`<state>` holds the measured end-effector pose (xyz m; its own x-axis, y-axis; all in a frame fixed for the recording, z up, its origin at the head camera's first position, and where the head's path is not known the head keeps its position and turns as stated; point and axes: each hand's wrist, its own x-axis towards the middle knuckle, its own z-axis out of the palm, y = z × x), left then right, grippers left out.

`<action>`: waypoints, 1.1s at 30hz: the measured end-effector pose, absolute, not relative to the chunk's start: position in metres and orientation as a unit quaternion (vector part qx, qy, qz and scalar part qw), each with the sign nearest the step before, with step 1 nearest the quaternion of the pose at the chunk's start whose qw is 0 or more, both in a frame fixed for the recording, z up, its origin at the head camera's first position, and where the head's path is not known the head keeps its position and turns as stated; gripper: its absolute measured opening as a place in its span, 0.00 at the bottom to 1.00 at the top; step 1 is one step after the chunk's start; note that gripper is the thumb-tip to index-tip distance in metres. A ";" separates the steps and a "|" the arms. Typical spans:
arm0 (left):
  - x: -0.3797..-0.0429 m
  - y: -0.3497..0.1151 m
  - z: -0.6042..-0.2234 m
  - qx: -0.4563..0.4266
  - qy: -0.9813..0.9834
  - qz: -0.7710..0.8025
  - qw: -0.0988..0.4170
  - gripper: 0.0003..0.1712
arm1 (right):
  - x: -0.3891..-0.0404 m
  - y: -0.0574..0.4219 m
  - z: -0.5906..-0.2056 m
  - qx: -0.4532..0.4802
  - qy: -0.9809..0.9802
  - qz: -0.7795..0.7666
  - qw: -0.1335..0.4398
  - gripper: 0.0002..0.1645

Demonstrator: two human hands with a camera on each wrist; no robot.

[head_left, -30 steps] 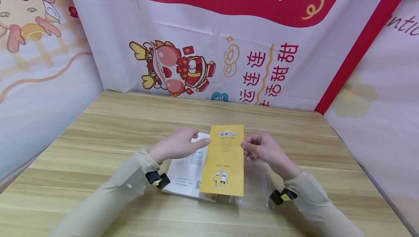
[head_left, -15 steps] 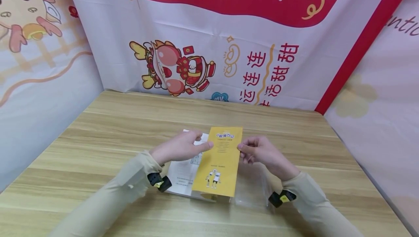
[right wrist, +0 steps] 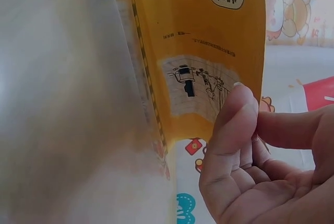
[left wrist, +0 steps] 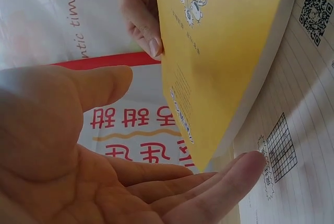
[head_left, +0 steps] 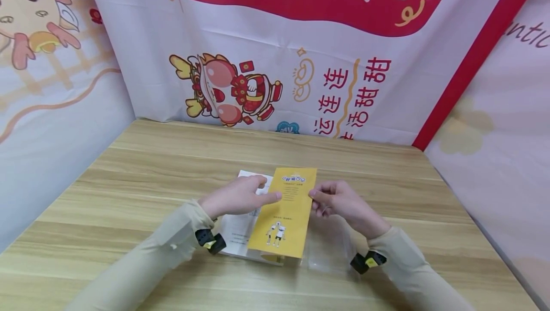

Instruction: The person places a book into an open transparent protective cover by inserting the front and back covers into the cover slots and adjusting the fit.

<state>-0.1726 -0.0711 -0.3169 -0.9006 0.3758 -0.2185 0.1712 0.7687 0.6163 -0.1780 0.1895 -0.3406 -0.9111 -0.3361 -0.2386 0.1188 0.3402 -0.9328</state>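
A book's yellow cover (head_left: 285,215) stands raised at a slant, printed with two cartoon figures. My right hand (head_left: 343,203) pinches its right edge between thumb and fingers; a barcode and a line drawing show on the cover's other side (right wrist: 198,41) in the right wrist view. At the left of the cover lies a white printed page (head_left: 238,232) with a grid and a QR code. My left hand (head_left: 240,196) is held over this page, thumb extended near the cover's left edge and fingers straightened. The left wrist view shows nothing in its palm.
Clear plastic (head_left: 328,251) lies to the right of the cover, under my right hand. The wooden table (head_left: 172,158) runs back to a printed cloth (head_left: 150,86) hung behind it. More printed cloths hang at both sides.
The yellow cover has moved left and tilted further over the white page, together with my right hand. My left hand has shifted slightly right and down.
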 end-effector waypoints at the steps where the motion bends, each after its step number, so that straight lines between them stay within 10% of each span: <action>1: -0.173 -0.071 -0.317 0.149 0.924 0.309 0.169 0.46 | -0.178 0.189 -0.341 -0.070 0.794 -0.570 0.198 0.12; 16: -0.173 -0.065 -0.327 0.182 0.894 0.352 0.210 0.38 | -0.176 0.177 -0.342 -0.080 0.804 -0.563 0.171 0.14; 33: -0.164 -0.055 -0.337 0.187 0.896 0.346 0.208 0.57 | -0.174 0.169 -0.343 -0.089 0.782 -0.589 0.182 0.14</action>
